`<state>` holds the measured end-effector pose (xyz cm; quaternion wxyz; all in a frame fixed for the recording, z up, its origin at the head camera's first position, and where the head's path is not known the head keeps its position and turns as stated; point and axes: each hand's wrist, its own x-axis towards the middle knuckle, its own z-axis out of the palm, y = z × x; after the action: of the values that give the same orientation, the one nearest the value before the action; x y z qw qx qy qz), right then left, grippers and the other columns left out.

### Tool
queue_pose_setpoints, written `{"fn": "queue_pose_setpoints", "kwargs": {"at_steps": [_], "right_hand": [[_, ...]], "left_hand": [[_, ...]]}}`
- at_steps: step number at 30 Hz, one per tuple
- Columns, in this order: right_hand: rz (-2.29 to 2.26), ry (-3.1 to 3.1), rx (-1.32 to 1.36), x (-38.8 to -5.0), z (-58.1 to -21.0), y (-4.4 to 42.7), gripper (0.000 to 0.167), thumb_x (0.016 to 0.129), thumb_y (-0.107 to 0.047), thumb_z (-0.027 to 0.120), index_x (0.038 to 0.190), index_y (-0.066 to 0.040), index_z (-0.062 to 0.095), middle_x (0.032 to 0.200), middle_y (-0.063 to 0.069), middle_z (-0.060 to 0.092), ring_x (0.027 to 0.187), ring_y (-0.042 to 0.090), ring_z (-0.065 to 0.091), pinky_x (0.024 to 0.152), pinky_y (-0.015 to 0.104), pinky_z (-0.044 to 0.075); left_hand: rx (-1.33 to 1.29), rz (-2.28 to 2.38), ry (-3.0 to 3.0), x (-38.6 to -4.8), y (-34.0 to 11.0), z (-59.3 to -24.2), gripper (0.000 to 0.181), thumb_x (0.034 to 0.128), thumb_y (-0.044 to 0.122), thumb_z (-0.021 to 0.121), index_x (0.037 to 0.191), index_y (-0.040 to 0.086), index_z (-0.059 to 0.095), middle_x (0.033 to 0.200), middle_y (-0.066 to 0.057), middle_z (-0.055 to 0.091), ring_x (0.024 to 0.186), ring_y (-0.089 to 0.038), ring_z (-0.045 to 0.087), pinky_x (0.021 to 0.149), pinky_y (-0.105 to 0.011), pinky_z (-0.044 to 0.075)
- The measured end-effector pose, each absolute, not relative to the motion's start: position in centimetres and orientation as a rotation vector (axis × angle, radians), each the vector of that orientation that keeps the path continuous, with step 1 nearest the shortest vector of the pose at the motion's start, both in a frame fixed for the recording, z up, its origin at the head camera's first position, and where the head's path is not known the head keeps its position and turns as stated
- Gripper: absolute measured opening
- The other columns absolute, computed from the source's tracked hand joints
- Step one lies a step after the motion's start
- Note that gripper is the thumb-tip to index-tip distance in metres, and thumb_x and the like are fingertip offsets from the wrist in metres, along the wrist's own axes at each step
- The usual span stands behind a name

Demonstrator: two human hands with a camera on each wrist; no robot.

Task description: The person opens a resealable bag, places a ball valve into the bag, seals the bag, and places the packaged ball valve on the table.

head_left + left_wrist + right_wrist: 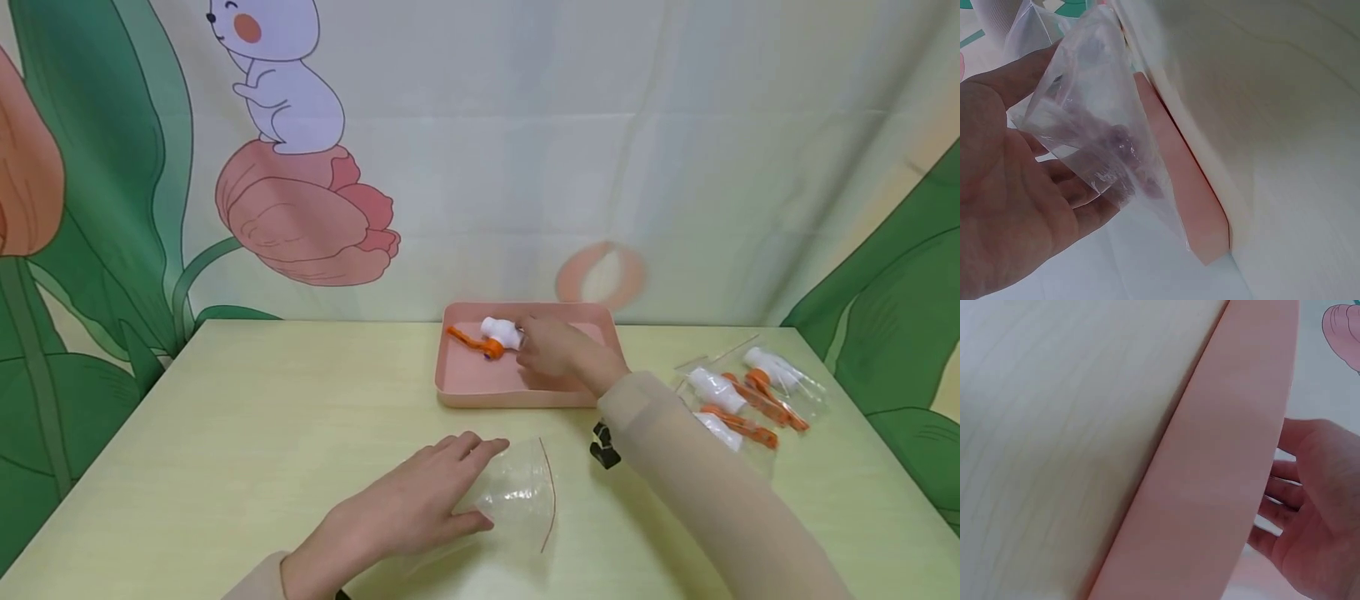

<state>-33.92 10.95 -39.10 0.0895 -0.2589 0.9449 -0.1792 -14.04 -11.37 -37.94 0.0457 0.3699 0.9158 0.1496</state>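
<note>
A white plastic valve (498, 332) with an orange lever handle (471, 340) lies in the pink tray (517, 400). My right hand (558, 346) reaches over the tray and grips the valve's right end; in the right wrist view the tray wall (1210, 456) hides the fingertips and the valve. Nearer to me, the left hand (408, 504) holds a clear zip bag (517, 492), its red-lined edge facing right. In the left wrist view the bag (1097, 119) lies between thumb and fingers, and partly covers those fingers.
Several clear bags, each with a white valve (716, 387) and orange handle, lie at the table's right, beside my right sleeve (697, 467). A printed curtain (487, 167) hangs behind the table's back edge. A black device (603, 446) sits under the right wrist.
</note>
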Motion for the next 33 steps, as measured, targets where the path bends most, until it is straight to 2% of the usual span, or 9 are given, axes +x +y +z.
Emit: {"fn": "queue_pose_setpoints", "kwargs": {"at_steps": [3,5,11,16,23,27,33], "right_hand": [[-0.558,2.838,-0.779,-33.9,-39.2,10.8,0.006,0.097,-0.007,0.062,0.102,-0.005,0.063,0.076,0.004,0.052,0.061,0.017,0.046,0.06,0.028,0.042],[-0.542,2.883,-0.741,-34.1,-39.4,10.5,0.006,0.098,-0.012,0.067,0.097,-0.006,0.064,0.074,0.003,0.051,0.062,0.017,0.048,0.061,0.028,0.043],[-0.535,2.964,-0.543,-34.6,-39.8,9.9,0.021,0.098,-0.024,0.072,0.108,-0.007,0.064,0.091,0.004,0.063,0.083,0.023,0.057,0.073,0.032,0.05],[-0.58,2.981,-0.491,-34.6,-39.9,9.7,0.02,0.097,-0.023,0.074,0.107,-0.006,0.067,0.093,0.004,0.065,0.083,0.024,0.058,0.076,0.034,0.051],[-0.687,2.9,-0.466,-34.5,-39.6,10.1,0.018,0.092,-0.016,0.073,0.102,-0.006,0.062,0.092,0.007,0.063,0.084,0.026,0.057,0.075,0.035,0.051],[-0.716,2.853,-0.491,-34.7,-39.7,10.3,0.025,0.089,-0.011,0.075,0.108,-0.004,0.06,0.098,0.009,0.062,0.089,0.027,0.056,0.08,0.036,0.052],[-0.853,2.78,-0.572,-34.7,-39.9,10.9,0.03,0.091,-0.004,0.075,0.117,0.0,0.06,0.108,0.012,0.063,0.097,0.028,0.056,0.091,0.037,0.053]], "left_hand": [[1.134,0.459,2.794,-14.1,-11.4,-37.9,0.076,0.0929,0.035,0.078,0.153,0.007,0.042,0.129,-0.003,0.055,0.113,-0.019,0.055,0.099,-0.038,0.049],[1.139,0.459,2.792,-14.1,-11.3,-37.9,0.076,0.0927,0.035,0.079,0.153,0.007,0.042,0.13,-0.004,0.056,0.113,-0.018,0.055,0.099,-0.038,0.049],[1.14,0.458,2.786,-14.1,-11.3,-37.9,0.076,0.0924,0.035,0.079,0.153,0.007,0.043,0.129,-0.003,0.056,0.112,-0.017,0.055,0.098,-0.037,0.049],[1.135,0.441,2.79,-14.0,-11.3,-37.9,0.076,0.0921,0.036,0.079,0.153,0.008,0.043,0.129,-0.003,0.056,0.112,-0.018,0.055,0.098,-0.037,0.049],[1.129,0.444,2.79,-13.9,-11.4,-37.9,0.075,0.0922,0.035,0.079,0.152,0.007,0.043,0.128,-0.002,0.056,0.111,-0.018,0.055,0.099,-0.037,0.048],[1.133,0.45,2.786,-13.9,-11.4,-38.0,0.075,0.0921,0.034,0.079,0.152,0.007,0.043,0.127,-0.002,0.055,0.112,-0.017,0.055,0.099,-0.037,0.048],[1.134,0.45,2.786,-13.9,-11.6,-38.0,0.075,0.0924,0.035,0.079,0.152,0.007,0.043,0.126,-0.001,0.055,0.109,-0.017,0.055,0.097,-0.036,0.049]]}}
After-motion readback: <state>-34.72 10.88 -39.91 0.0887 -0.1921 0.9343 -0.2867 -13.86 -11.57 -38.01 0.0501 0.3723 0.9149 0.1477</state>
